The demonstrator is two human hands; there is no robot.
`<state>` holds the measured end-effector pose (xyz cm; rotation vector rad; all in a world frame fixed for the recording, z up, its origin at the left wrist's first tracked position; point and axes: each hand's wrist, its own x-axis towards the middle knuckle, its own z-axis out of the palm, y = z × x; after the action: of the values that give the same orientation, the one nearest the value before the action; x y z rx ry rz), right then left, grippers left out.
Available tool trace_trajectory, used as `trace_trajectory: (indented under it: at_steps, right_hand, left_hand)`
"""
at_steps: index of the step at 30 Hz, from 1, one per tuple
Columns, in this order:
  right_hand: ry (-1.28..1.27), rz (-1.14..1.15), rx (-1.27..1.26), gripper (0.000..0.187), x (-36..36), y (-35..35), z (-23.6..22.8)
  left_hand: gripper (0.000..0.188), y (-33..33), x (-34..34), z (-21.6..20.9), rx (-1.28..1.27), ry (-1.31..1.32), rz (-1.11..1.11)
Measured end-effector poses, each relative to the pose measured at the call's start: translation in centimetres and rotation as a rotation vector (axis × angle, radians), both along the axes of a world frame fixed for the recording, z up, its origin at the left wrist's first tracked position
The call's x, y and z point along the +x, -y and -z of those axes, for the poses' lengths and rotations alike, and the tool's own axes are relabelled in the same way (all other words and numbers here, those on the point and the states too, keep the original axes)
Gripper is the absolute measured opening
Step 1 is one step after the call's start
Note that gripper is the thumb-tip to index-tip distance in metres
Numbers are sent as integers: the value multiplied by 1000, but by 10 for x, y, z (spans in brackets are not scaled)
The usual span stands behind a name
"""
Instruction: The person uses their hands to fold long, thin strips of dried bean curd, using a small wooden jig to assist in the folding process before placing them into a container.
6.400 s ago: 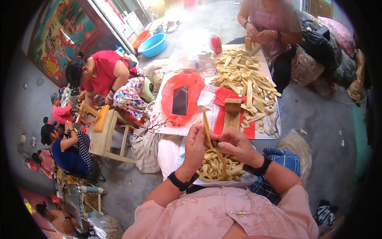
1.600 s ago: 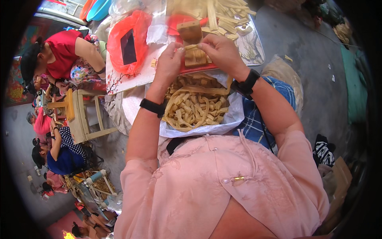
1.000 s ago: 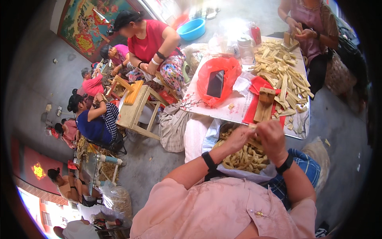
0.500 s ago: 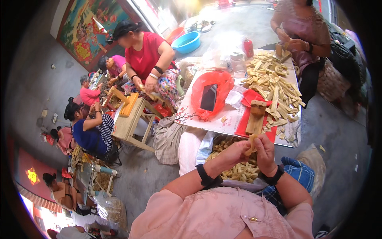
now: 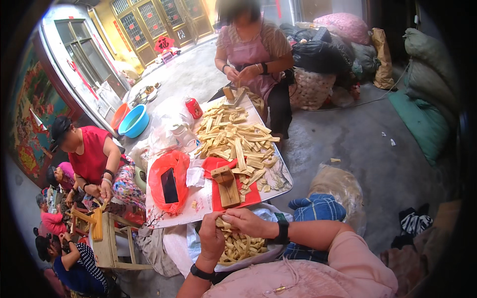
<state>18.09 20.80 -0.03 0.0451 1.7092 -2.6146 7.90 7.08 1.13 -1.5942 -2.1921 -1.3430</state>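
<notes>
My left hand (image 5: 212, 236) and my right hand (image 5: 244, 222) meet just past the table's near edge, fingers pinched together. Between them is a pale yellow strip, mostly hidden by the fingers. Under the hands, a bag lined in white and pale blue holds many curled, knotted yellow strips (image 5: 242, 248). Just beyond them, on a red cloth (image 5: 252, 194), stands a wooden block tool (image 5: 228, 191) with an upright end piece. Flat, loose yellow strips (image 5: 238, 149) are heaped on the table behind it.
On the table (image 5: 271, 191) are a phone (image 5: 169, 186) on a red plastic bag (image 5: 158, 169), a clear jar (image 5: 185, 136) and a red can (image 5: 194, 108). Across it sits a co-worker (image 5: 253, 59); another in red (image 5: 94, 154) works at left. Blue checked cloth (image 5: 318, 211) lies right.
The view has swung right, so the table sits further left in it. Both hands stay together; the strip, plain to see before, is now mostly covered by the fingers.
</notes>
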Motion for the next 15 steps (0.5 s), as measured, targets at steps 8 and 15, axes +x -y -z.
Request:
trace_trajectory:
  at_steps: [8, 15]
  right_hand:
    - [-475, 368, 984, 25, 6, -4, -19]
    - [-189, -87, 132, 29, 6, -18, -22]
  left_hand:
    - [12, 11, -8, 0, 62, 1170, 123]
    - [15, 7, -12, 9, 100, 994, 87]
